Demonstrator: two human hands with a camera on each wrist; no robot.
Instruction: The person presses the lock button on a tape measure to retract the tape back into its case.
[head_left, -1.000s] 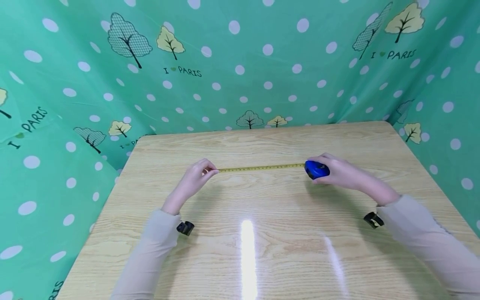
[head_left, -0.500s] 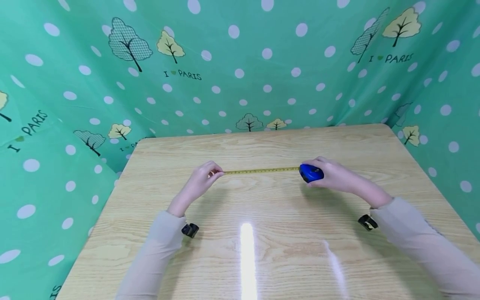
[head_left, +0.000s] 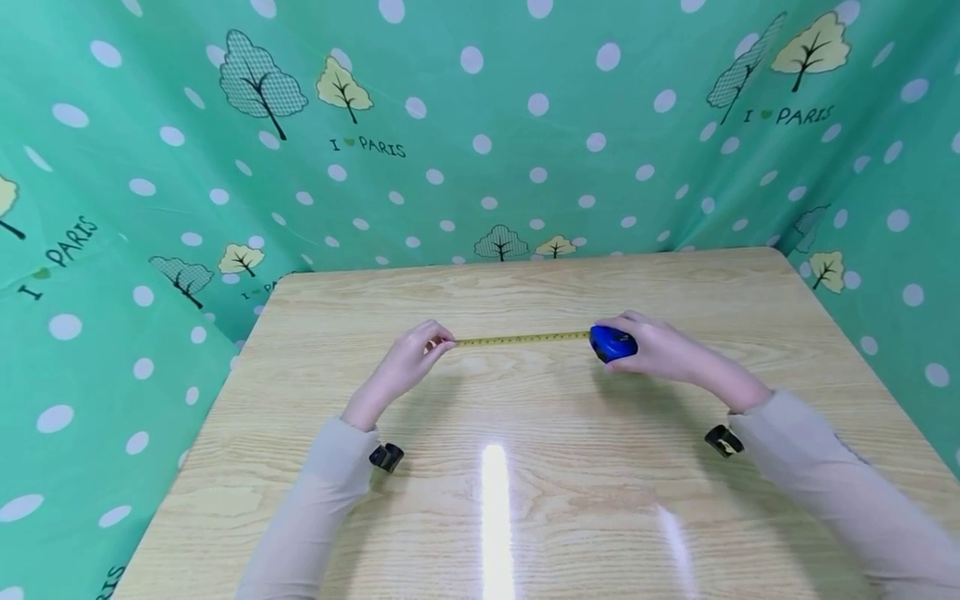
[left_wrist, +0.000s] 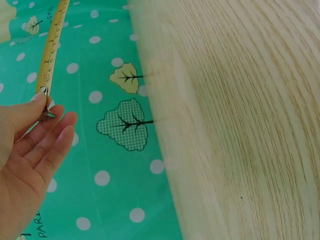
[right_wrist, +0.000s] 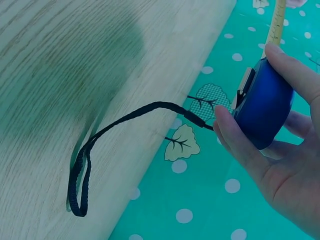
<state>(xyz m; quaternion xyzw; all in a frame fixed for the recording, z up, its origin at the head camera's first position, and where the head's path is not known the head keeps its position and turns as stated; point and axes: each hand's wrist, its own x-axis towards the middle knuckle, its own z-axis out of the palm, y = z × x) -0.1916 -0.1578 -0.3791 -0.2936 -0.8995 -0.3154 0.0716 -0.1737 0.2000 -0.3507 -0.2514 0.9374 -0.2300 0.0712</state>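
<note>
A blue tape measure [head_left: 612, 343] is held above the table in my right hand [head_left: 660, 348], thumb and fingers around its case. Its yellow blade [head_left: 522, 338] stretches out to the left, nearly level. My left hand [head_left: 411, 357] pinches the blade's free end between thumb and forefinger. In the left wrist view the metal end hook [left_wrist: 47, 115] shows just below the thumb. A black wrist strap [right_wrist: 135, 113] hangs from the case in the right wrist view.
Beneath both hands lies a light wood-grain table [head_left: 570, 517] with bright light reflections. Green dotted curtains [head_left: 450, 100] printed with trees enclose its back and sides. Small black cameras [head_left: 386, 457] sit at both wrists.
My hands have come closer together: the right moved left with the case, the left slightly right. The visible stretch of blade between them has become shorter.
</note>
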